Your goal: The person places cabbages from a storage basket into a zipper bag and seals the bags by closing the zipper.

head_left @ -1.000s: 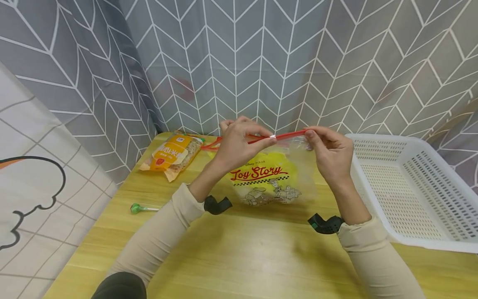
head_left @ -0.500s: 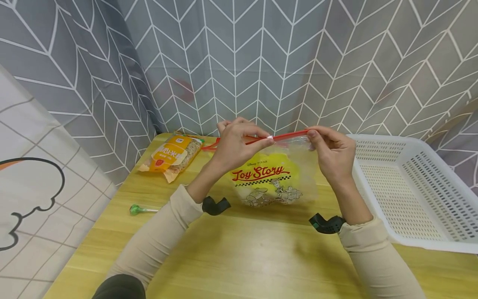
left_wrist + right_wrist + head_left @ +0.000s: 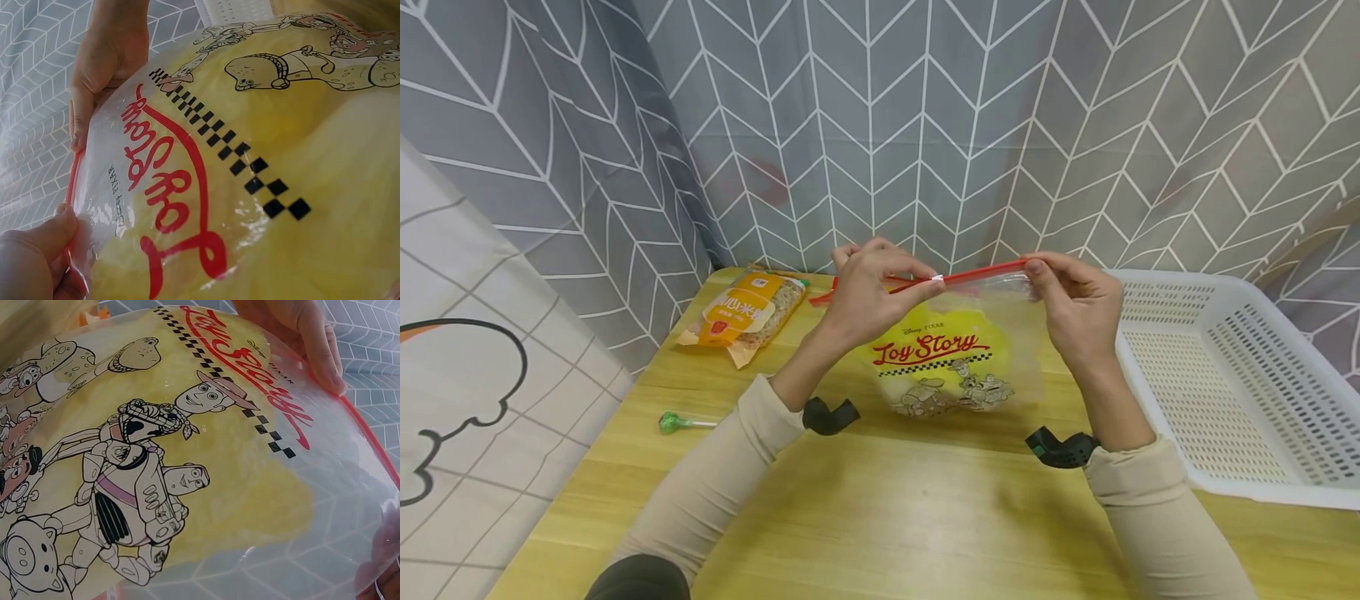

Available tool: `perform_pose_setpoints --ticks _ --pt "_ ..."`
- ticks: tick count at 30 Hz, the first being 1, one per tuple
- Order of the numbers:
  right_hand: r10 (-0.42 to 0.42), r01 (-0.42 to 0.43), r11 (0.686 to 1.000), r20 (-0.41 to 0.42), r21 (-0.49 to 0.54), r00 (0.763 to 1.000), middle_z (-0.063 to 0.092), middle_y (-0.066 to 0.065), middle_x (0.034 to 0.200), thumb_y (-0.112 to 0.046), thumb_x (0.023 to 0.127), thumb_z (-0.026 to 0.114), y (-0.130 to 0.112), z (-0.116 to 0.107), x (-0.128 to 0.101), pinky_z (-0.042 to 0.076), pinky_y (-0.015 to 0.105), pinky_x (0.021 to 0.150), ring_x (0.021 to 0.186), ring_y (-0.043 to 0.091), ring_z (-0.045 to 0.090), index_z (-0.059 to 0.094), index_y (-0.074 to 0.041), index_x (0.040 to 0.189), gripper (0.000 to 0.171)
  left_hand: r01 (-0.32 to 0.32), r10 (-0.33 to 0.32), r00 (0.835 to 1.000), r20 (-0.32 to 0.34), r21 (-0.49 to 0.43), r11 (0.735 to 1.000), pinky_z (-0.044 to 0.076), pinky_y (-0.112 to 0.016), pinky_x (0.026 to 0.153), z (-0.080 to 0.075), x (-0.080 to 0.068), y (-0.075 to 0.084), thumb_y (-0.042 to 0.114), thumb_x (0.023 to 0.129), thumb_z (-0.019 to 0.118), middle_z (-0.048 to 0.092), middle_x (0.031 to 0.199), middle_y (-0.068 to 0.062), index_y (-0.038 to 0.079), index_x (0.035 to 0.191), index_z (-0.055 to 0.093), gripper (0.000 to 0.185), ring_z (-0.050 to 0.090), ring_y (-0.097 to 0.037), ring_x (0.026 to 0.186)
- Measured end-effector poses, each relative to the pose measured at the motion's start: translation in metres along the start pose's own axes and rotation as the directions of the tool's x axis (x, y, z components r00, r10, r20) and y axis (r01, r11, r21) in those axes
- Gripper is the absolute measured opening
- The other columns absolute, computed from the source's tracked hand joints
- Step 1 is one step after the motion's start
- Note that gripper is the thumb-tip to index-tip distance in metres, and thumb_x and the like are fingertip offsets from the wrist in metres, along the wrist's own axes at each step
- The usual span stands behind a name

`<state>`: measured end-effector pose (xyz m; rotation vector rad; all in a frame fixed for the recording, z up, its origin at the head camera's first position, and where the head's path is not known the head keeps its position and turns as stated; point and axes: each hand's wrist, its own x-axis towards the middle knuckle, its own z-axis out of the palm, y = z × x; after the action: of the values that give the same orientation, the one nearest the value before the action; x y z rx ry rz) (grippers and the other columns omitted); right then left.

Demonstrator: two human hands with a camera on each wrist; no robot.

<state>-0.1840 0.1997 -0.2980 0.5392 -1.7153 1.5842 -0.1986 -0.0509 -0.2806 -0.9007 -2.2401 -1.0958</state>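
A clear zip bag (image 3: 955, 358) printed "Toy Story", with something yellow inside, hangs upright above the wooden table (image 3: 880, 517). A red zip strip (image 3: 981, 273) runs along its top. My left hand (image 3: 934, 282) pinches that strip at a small white piece near its middle. My right hand (image 3: 1033, 268) pinches the strip's right end. In the left wrist view the bag (image 3: 250, 175) fills the frame, with my left thumb (image 3: 37, 240) at the red strip (image 3: 74, 181). The right wrist view shows the printed side of the bag (image 3: 156, 462) and the left hand's fingers (image 3: 315, 344) on its top edge.
An orange snack packet (image 3: 745, 312) lies at the table's far left corner. A green lollipop (image 3: 673, 422) lies near the left edge. A white plastic basket (image 3: 1225, 292) stands on the right. A grey patterned curtain (image 3: 880, 125) hangs close behind the table.
My left hand's pinch has crept a little to the left along the red strip, while the bag and my right hand have drifted slightly right.
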Motion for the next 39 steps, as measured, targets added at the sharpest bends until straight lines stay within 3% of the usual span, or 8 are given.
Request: perform_pose_setpoints --ticks 21,39 --pt "0.048 -0.045 0.997 -0.047 0.058 0.998 0.075 -0.009 0.077 0.005 0.089 0.072 0.003 -0.009 0.003 0.048 0.013 0.058 0.059 0.003 0.059 0.07 0.02 0.094 0.016 0.005 -0.004 1.0 0.018 -0.038 0.999 0.013 -0.055 0.097 -0.006 -0.005 -0.01 0.027 0.088 0.081 0.078 0.087 0.005 0.018 0.092 0.083 0.01 0.054 -0.015 0.097" --pt "0.129 -0.12 0.989 -0.108 0.085 0.986 0.074 -0.003 0.075 0.005 0.088 0.074 0.007 -0.024 0.003 0.047 0.014 0.059 0.061 0.007 0.057 0.076 0.012 0.094 0.01 0.01 -0.011 0.999 -0.034 -0.006 1.0 0.018 -0.054 0.097 -0.014 -0.019 -0.019 0.026 0.086 0.083 0.079 0.086 0.004 0.018 0.093 0.083 0.011 0.057 -0.015 0.096"
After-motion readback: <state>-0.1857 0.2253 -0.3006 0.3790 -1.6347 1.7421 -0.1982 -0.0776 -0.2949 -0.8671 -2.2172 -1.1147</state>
